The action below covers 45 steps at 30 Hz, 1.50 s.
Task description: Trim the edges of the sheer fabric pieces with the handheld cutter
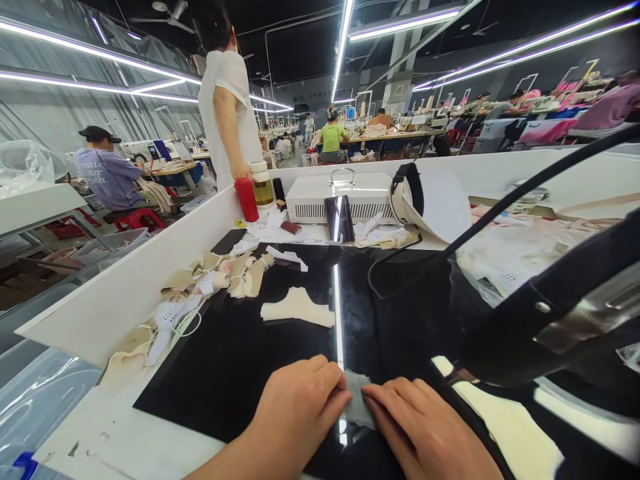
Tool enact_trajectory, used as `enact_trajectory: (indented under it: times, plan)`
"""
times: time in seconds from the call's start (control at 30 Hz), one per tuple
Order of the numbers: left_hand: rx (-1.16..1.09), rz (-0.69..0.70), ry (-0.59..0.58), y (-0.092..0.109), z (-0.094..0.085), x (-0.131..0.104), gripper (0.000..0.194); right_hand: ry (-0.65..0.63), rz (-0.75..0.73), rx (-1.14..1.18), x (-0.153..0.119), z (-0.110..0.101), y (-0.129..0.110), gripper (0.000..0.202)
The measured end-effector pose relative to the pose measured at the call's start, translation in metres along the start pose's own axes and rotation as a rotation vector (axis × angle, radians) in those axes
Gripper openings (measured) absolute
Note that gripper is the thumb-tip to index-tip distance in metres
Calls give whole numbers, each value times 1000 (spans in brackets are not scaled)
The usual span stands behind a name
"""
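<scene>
Over the black board (pixel 215 360), the grey cloth (pixel 358 401) is at 3 o'clock from the left hand (pixel 303 393), 9 o'clock from the right hand (pixel 427 420); both touch it, fingers pinching its sides, its showing part longest from 12 to 6

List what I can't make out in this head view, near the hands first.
- Head view: side edges of the grey piece, covered by the left hand and right hand.
- Head view: part of the cream piece at right, behind the black device.
- Head view: phone screen, lost in glare.
- Head view: printing on the white slip, too small.
</scene>
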State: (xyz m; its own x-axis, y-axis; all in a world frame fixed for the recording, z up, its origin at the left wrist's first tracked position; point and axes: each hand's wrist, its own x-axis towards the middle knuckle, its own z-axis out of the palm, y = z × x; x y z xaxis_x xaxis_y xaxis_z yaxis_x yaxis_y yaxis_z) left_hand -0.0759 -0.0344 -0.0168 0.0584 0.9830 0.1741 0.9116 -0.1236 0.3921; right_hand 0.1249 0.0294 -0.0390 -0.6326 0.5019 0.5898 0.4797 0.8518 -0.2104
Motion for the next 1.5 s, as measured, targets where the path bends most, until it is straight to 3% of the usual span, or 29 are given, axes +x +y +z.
enact_trajectory:
  times: [1.27,1.4,1.5]
  plan:
    - [48,9,-26,0,-3,-5,10,-3,10,32,-2,1,-3,35]
    - [65,25,-4,2,-4,-5,10,9,8,21,-3,3,-3,36]
    - [126,131,78,4,-6,-4,14,2,20,39,-2,3,-3,36]
